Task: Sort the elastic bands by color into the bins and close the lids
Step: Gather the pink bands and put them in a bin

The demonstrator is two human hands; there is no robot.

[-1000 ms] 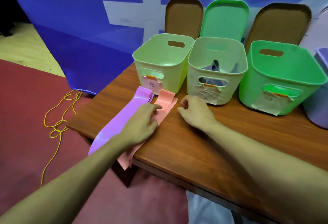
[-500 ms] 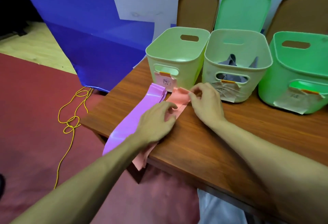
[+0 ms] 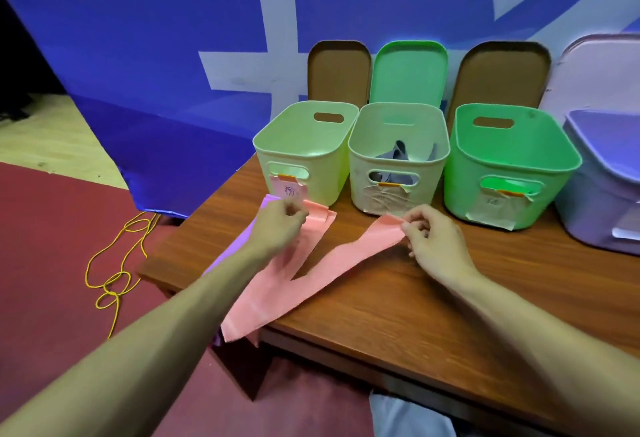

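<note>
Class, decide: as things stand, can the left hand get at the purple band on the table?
Probably yes. The purple band lies right beside the left hand, its edge showing past the forearm. The hand pinches the pink band, so it must let go first.

Four bins are standing on the tabletop (image 3: 415, 298): three green bins (image 3: 502, 159) and one purple bin (image 3: 602, 201). Four lids are leaning behind them: two brown lids (image 3: 337, 69), one green lid (image 3: 408, 73) and one pale lid (image 3: 595, 76). Two pink bands (image 3: 346, 260) and one purple band (image 3: 239, 246) are lying in front.
</note>
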